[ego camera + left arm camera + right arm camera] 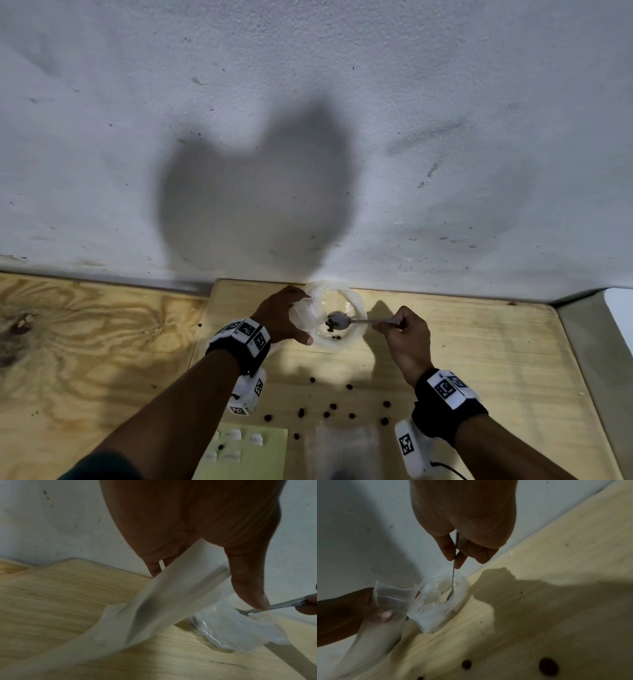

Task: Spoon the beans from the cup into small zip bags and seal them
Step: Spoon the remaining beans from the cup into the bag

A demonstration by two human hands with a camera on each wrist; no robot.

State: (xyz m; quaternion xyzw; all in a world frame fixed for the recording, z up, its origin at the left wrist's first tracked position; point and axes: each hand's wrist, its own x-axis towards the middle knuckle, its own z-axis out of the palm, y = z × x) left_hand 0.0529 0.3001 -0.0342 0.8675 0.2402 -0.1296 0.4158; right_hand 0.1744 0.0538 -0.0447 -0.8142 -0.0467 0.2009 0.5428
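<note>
Dark beans (pixel 333 406) lie scattered on the wooden table (pixel 479 359) nearest the person, beside a pale green sheet (pixel 253 452) and what may be clear bags, too blurred to tell. Farther on, the left hand (pixel 281 318) pinches a small zip bag (pixel 303 310) at the clear cup (pixel 337 317) by the wall. The right hand (pixel 406 337) grips a metal spoon (pixel 356 321), its bowl in the cup among a few beans.

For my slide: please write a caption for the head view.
Right hand dips spoon into cup; left hand holds bag.
</note>
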